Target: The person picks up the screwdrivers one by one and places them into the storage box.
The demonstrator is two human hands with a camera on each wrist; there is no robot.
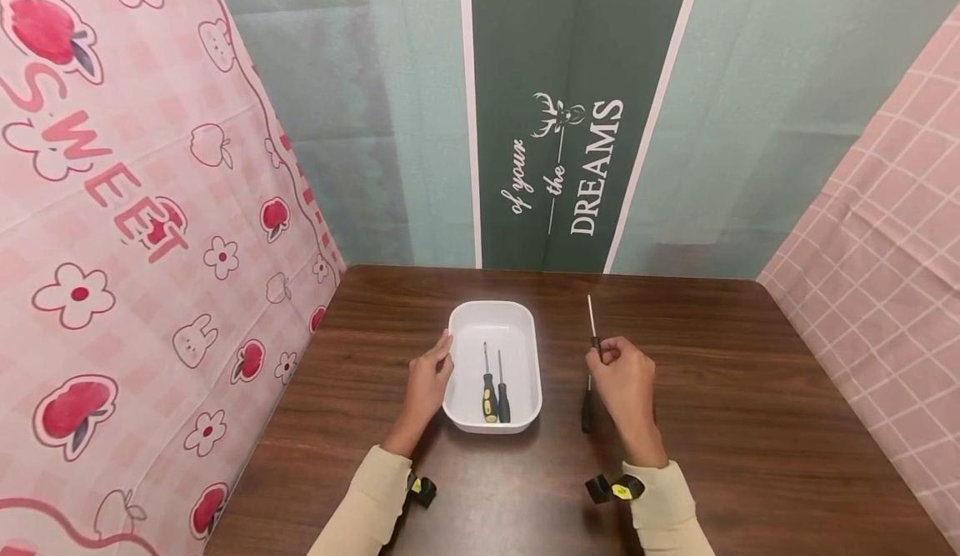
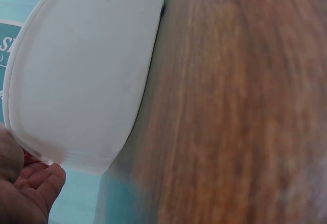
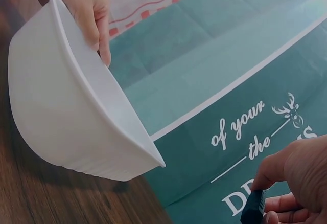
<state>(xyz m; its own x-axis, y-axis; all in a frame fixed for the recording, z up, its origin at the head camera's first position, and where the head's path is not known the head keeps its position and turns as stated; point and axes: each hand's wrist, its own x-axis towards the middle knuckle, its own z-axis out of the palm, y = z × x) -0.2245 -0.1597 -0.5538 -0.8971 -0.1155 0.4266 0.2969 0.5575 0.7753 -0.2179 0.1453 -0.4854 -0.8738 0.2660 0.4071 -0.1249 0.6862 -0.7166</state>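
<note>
A white rectangular tray (image 1: 492,310) stands on the table, with two screwdrivers lying inside it. One screwdriver (image 1: 490,398) has a black and yellow handle; the other screwdriver (image 1: 503,402) beside it has a dark handle. My left hand (image 1: 430,381) holds the tray's left rim, its fingertips at the edge. To the right of the tray, my right hand (image 1: 626,377) pinches a dark-handled screwdriver (image 1: 592,316), its shaft pointing away from me. Below that hand another black-handled screwdriver (image 1: 587,414) shows, its shaft partly hidden. In the right wrist view only a dark handle end (image 3: 252,208) appears at the fingers.
The dark wood table (image 1: 735,398) reaches back to a green curtain (image 1: 547,56) with white lettering. Pink printed cloth (image 1: 150,314) hangs along the left side, and pink checked cloth (image 1: 877,222) along the right.
</note>
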